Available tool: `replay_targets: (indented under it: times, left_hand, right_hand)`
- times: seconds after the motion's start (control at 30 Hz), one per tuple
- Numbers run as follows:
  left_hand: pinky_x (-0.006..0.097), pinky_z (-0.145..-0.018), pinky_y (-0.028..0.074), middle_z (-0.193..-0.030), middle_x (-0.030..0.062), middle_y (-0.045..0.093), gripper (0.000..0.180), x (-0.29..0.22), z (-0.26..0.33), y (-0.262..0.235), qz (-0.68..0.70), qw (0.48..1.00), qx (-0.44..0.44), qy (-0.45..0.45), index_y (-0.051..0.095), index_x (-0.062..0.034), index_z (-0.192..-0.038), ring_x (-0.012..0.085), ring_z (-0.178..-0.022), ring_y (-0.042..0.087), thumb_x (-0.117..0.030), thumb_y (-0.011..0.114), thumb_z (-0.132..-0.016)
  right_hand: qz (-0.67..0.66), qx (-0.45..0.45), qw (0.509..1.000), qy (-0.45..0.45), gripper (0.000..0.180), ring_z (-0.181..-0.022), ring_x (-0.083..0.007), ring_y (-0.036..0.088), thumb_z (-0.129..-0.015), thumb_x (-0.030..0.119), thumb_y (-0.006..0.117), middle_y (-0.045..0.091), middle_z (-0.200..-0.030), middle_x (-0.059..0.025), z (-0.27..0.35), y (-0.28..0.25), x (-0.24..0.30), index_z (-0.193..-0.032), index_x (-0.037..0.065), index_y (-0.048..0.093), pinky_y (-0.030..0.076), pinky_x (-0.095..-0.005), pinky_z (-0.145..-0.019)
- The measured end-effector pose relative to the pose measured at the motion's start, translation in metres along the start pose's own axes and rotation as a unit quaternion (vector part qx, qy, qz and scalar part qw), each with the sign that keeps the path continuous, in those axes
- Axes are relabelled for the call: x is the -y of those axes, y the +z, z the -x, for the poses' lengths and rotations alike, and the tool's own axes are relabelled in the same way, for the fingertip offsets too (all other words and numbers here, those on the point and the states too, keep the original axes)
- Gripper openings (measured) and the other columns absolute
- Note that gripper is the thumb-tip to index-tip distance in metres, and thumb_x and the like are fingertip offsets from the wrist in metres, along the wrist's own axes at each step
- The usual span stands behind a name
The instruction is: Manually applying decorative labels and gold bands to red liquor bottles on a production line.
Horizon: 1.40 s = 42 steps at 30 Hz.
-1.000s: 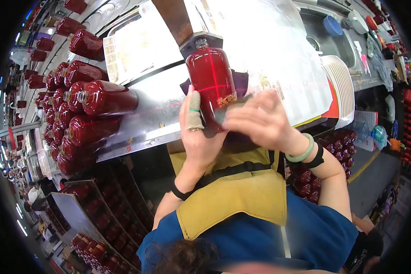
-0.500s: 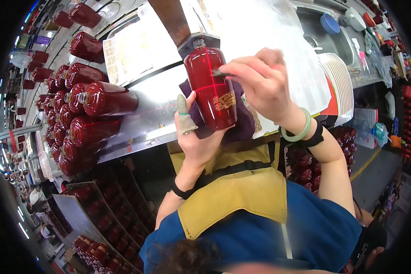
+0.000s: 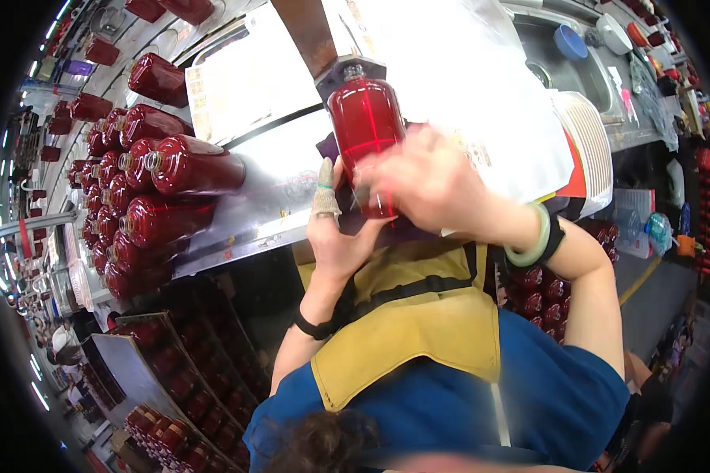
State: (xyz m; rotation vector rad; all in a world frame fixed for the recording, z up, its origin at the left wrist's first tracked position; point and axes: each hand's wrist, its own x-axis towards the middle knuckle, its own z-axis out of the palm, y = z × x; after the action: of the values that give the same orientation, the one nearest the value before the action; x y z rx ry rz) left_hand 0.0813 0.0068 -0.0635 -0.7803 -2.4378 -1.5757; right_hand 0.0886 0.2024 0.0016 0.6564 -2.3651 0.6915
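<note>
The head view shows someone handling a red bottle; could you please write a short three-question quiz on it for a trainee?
1. True or false: the red bottle is held up in the left hand.
2. Where do the other red bottles lie: A) stacked on their sides to the person's left, B) in the sink, C) on the floor?
3. What is on the right hand's wrist?

Key: 1 true; 2 A; 3 a pale green bangle beside a black band.
</note>
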Motion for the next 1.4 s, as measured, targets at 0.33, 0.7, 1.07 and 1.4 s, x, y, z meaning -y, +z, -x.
replay_targets:
  times: [0.33, 0.7, 1.07, 1.4]
  left_hand:
    - [0.042, -0.109, 0.044, -0.145, 0.0228, 0.051, 0.1, -0.004, 0.001, 0.007, -0.025, 0.999, -0.018, 0.027, 0.035, 0.0069, -0.151, 0.0341, -0.129, 0.056, -0.008, 0.09, -0.07]
    - [0.041, -0.11, 0.044, -0.146, 0.0227, 0.051, 0.101, -0.001, -0.001, 0.001, -0.003, 1.0, 0.009, 0.014, 0.031, 0.0079, -0.153, 0.0331, -0.13, 0.056, -0.005, 0.089, -0.072]
    - [0.051, -0.119, 0.023, -0.153, 0.0263, 0.044, 0.098, 0.014, -0.003, -0.012, -0.035, 0.994, 0.106, 0.003, 0.031, 0.009, -0.153, 0.0372, -0.133, 0.05, -0.015, 0.086, -0.075]
    - [0.049, -0.123, 0.021, -0.157, 0.0233, 0.041, 0.107, 0.019, -0.013, -0.02, 0.04, 0.988, 0.149, -0.01, 0.031, 0.0043, -0.156, 0.0393, -0.143, 0.039, -0.027, 0.088, -0.072]
  right_hand:
    - [-0.031, -0.024, 0.998, 0.057, 0.019, -0.072, -0.0204, 0.057, -0.076, 0.006, 0.074, 0.072, -0.086, 0.0006, -0.003, -0.005, -0.011, -0.095, 0.013, 0.075, 0.043, -0.0338, -0.074]
    - [0.012, -0.095, 0.995, 0.017, 0.012, -0.077, -0.0226, 0.06, -0.082, 0.013, 0.075, 0.072, -0.093, 0.0007, -0.022, 0.002, -0.044, -0.093, 0.013, 0.069, 0.044, -0.0369, -0.074]
    - [0.07, -0.082, 0.994, -0.014, 0.014, -0.081, -0.0168, 0.06, -0.084, 0.013, 0.069, 0.069, -0.092, 0.0016, -0.046, -0.009, -0.072, -0.098, 0.016, 0.072, 0.045, -0.0334, -0.08]
    - [-0.053, 0.035, 0.985, -0.159, 0.024, -0.08, -0.011, 0.057, -0.077, 0.015, 0.075, 0.069, -0.097, 0.0078, 0.052, -0.015, 0.003, -0.1, 0.019, 0.075, 0.047, -0.0297, -0.076]
